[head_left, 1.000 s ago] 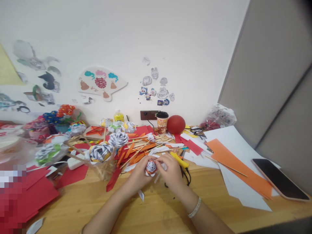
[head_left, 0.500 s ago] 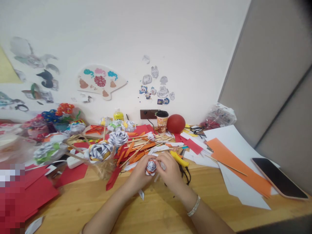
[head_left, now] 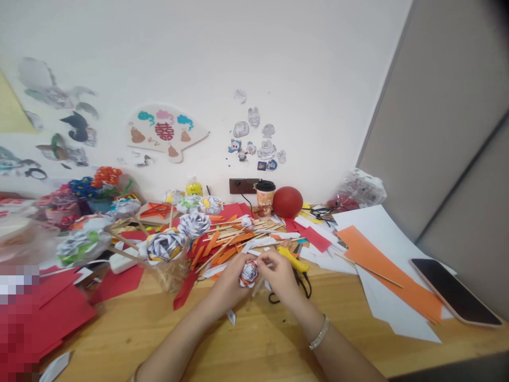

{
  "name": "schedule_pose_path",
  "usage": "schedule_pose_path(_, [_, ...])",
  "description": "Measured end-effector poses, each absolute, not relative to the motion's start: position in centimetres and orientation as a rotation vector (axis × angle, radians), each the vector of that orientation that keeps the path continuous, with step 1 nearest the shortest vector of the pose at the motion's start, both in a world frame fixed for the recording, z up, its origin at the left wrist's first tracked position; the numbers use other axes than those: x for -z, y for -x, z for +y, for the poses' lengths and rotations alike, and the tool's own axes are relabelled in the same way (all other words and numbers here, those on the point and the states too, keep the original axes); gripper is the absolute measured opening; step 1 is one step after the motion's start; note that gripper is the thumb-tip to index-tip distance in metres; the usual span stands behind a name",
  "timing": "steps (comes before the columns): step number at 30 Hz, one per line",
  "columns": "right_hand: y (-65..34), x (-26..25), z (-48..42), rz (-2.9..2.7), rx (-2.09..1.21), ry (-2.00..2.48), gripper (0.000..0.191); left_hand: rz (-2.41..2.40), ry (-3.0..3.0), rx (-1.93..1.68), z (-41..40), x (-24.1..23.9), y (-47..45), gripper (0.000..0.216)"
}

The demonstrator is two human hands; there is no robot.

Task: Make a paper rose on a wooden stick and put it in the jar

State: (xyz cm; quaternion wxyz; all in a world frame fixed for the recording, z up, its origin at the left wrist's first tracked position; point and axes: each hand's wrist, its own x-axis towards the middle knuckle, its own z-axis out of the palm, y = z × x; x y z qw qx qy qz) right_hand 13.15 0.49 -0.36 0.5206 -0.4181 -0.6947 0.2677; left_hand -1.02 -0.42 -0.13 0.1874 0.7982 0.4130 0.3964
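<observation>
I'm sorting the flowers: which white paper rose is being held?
The white-and-orange paper rose in the left hand; the other white paper roses sit untouched.

Your left hand (head_left: 231, 277) and right hand (head_left: 280, 276) are bare, forearms (head_left: 186, 331) too. You've got a pale silvery bracelet (head_left: 319, 333) on the right one, flattish band, kinda sparkly texture. Also a thin edge of something (head_left: 135, 374) on the left one, but it's too cut off to tell.

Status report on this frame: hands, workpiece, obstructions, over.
Left hand holding paper flower. Right hand close at flower's edge. Flower white with some orange. Yellow tool beside right hand.
</observation>
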Motion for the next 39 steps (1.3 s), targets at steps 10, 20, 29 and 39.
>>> schedule_pose_path(10, [-13.27, 1.07, 1.04, -1.599, -0.702, 1.016, 0.009, 1.159, -2.265, -1.136, -0.28, 0.47, 1.13, 0.029])
schedule_pose_path(20, [-13.38, 1.05, 0.36, -1.935, 0.074, 1.037, 0.014, 1.193, -2.296, -1.189, -0.17, 0.46, 0.99, 0.030])
schedule_pose_path(29, [-12.89, 1.02, 0.29, -1.989, 0.214, 1.094, 0.020, 1.175, -2.265, -1.187, -0.23, 0.63, 1.00, 0.031])
schedule_pose_path(39, [-12.71, 1.32, 0.30, -2.031, 0.279, 1.132, 0.022, 1.192, -2.251, -1.186, -0.23, 0.38, 0.84, 0.027])
